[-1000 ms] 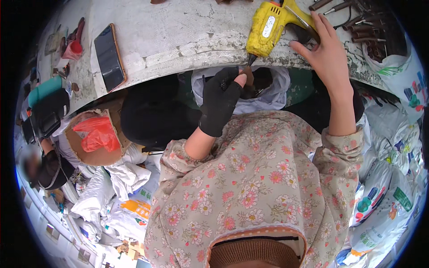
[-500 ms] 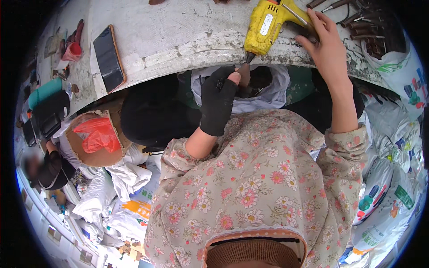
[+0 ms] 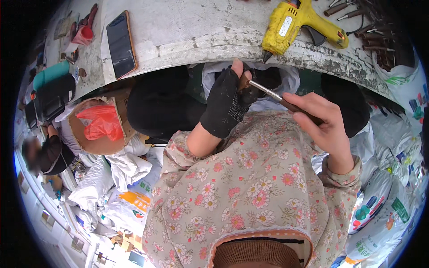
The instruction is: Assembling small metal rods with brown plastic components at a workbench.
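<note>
My left hand (image 3: 227, 100), in a black fingerless glove with dotted grip, is closed around a small brown piece (image 3: 244, 82), mostly hidden by the fingers. Coming in from the right, my bare right hand (image 3: 322, 121) grips a brown handle with a silver metal ferrule (image 3: 268, 91), like a brush handle. Its metal end meets the brown piece at my left fingertips; whether it is inserted, I cannot tell. Beyond the hands, a yellow glue gun (image 3: 279, 33) lies on the table edge, nozzle toward me, touched by neither hand. Below the hands is a white-lined bag (image 3: 292, 80) with dark contents.
The worn white table (image 3: 178, 27) holds a phone (image 3: 121, 44) and a red cup (image 3: 83, 35). Several brown handles (image 3: 373, 40) lie at the far right above a white bag. At left are a cardboard box (image 3: 85, 145) with a red bag, stuffed sacks and another person (image 3: 49, 152).
My right hand has left the glue gun's side and come down with the brown handle to my left hand. The brown piece has moved away from the glue gun's nozzle.
</note>
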The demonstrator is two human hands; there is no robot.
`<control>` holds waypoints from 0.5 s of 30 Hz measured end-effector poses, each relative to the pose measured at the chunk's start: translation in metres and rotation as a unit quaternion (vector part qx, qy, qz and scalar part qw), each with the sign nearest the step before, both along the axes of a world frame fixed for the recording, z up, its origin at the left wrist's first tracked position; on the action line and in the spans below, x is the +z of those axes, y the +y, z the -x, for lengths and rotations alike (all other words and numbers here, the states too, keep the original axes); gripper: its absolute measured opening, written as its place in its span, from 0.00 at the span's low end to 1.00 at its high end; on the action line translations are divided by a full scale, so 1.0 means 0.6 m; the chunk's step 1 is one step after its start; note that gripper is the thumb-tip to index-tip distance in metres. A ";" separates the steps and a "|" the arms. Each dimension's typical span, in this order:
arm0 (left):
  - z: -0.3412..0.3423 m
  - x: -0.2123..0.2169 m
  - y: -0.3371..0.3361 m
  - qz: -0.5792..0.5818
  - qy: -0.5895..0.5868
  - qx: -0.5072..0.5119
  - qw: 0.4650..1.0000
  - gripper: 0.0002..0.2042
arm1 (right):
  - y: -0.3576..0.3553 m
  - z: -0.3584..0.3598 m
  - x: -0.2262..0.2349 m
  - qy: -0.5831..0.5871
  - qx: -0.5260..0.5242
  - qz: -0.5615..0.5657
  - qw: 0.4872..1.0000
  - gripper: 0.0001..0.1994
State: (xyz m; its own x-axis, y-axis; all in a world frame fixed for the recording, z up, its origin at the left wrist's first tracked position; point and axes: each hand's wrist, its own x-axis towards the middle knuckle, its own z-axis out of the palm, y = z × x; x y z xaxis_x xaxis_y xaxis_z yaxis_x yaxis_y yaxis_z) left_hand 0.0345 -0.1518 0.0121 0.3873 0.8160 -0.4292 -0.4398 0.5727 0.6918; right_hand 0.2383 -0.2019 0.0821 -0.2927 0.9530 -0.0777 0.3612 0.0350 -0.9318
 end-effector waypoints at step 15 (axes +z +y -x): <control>0.021 0.053 -0.024 -0.131 0.248 -0.040 0.959 0.13 | 0.018 0.034 0.073 -0.122 0.078 0.090 0.985 0.16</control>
